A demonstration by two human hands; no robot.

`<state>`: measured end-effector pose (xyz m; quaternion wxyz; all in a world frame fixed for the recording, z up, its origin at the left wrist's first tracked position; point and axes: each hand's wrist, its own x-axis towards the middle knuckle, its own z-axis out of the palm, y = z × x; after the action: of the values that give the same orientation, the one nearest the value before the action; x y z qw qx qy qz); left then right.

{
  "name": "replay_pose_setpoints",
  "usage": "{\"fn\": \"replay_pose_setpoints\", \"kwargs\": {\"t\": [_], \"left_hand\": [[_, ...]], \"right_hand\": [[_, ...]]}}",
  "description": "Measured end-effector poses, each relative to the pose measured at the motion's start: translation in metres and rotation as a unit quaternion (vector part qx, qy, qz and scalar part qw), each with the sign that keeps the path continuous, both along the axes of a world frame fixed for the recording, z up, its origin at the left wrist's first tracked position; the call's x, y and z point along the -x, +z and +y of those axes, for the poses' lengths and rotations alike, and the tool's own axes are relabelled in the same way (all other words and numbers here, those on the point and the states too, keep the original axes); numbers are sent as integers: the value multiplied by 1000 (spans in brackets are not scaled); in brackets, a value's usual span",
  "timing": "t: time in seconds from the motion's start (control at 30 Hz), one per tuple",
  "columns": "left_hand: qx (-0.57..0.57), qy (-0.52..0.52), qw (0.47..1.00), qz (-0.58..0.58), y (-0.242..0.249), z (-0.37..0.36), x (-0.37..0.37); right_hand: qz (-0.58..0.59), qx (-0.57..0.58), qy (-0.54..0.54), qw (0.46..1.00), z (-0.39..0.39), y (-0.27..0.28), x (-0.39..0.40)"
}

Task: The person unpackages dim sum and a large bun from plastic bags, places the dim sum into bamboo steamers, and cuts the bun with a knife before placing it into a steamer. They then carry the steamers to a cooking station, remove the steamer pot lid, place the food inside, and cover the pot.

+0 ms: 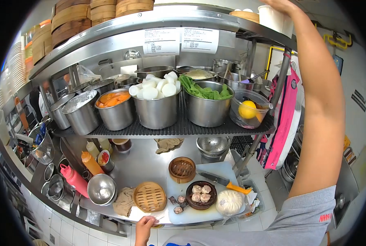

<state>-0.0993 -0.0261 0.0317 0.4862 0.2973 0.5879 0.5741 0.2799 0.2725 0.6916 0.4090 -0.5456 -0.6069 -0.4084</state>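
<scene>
My right hand [282, 5] is raised to the top shelf at the upper right, by the rim of a white tub [275, 20]; its fingers are cut off by the frame edge. My left hand [145, 229] is low at the counter's front edge, fingers curled together, just below a round bamboo steamer base [150, 197]. What it holds, if anything, is too small to tell. On the white cutting board [179, 217], a dark steamer [201, 195] holds several dumplings, with a few loose pieces [178, 209] to its left and a white wrapped bundle [229, 202] to its right.
An empty small steamer [182, 169] and an orange-handled knife [215, 178] lie behind the dumplings. Metal bowls [101, 189], a cloth [124, 201] and squeeze bottles [74, 179] stand left. Full metal pots [157, 110] line the middle shelf; stacked steamers [70, 20] sit above.
</scene>
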Motion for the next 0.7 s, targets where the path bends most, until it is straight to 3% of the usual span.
{"fn": "replay_pose_setpoints", "kwargs": {"t": [0.07, 0.13, 0.2, 0.27, 0.33, 0.43, 0.47, 0.53, 0.63, 0.7], "left_hand": [[5, 24, 1000, 12, -14, -18, 12], [9, 48, 999, 24, -20, -21, 23], [-1, 27, 981, 194, -18, -20, 32], [34, 22, 919, 391, -6, -5, 38], [-63, 29, 882, 466, 17, 18, 35], [-123, 16, 884, 450, 51, 68, 33], [-104, 8, 885, 453, 59, 88, 31], [-175, 14, 860, 479, 70, 132, 20], [-214, 14, 790, 575, 80, 199, -8], [-216, 4, 756, 618, 72, 248, -25]], "right_hand": [[-12, 54, -21, 998, 11, -7, -2], [-29, 30, -9, 999, 14, -14, -4], [-58, -42, 34, 997, 4, -24, -1], [-105, -112, 120, 981, -13, -49, 12], [-155, -146, 226, 950, -36, -89, 33], [-232, -124, 398, 879, -94, -164, 54], [-256, -90, 460, 845, -112, -190, 54], [-289, -14, 572, 767, -141, -232, 51], [-245, 143, 681, 675, -149, -297, 44], [-133, 245, 684, 674, -139, -338, 35]]}}
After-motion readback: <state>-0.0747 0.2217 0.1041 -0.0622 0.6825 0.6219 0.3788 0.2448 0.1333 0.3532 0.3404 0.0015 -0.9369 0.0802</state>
